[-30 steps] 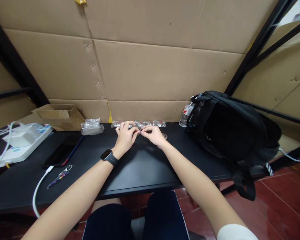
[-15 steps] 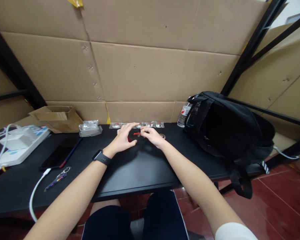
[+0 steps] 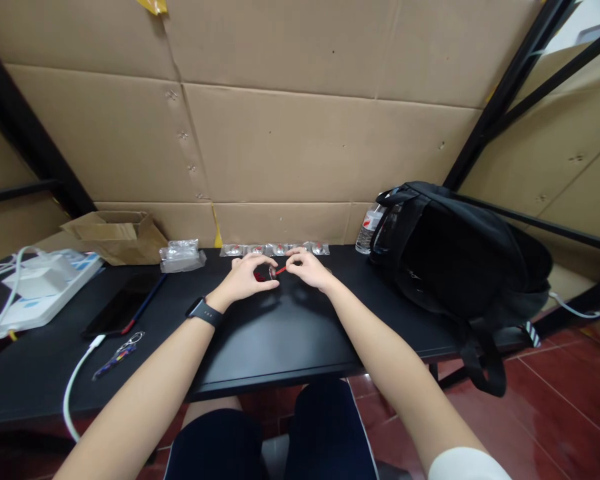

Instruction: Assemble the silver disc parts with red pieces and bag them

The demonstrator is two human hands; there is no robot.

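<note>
The thin cord (image 3: pixel 281 270) is bright red. Tabletop (image 3: pixel 290 340) and backpack (image 3: pixel 465 247) are black; the small tag (image 3: pixel 533 335) has dark and white stripes. Cardboard (image 3: pixel 290 147) and paper bag (image 3: pixel 127 250) are brown, the floor tiles (image 3: pixel 570 393) deep red with pale joints, the shorts (image 3: pixel 325 427) navy with white edging, the sleeve (image 3: pixel 463 465) white.

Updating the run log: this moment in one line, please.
left hand: holding disc | right hand: pinching red strip | behind: packets in row

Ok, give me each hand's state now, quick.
Left hand: curved around a small round piece; whether it grips cannot be told.
Right hand: closed, fingertips pinching a thin red strip.
</note>
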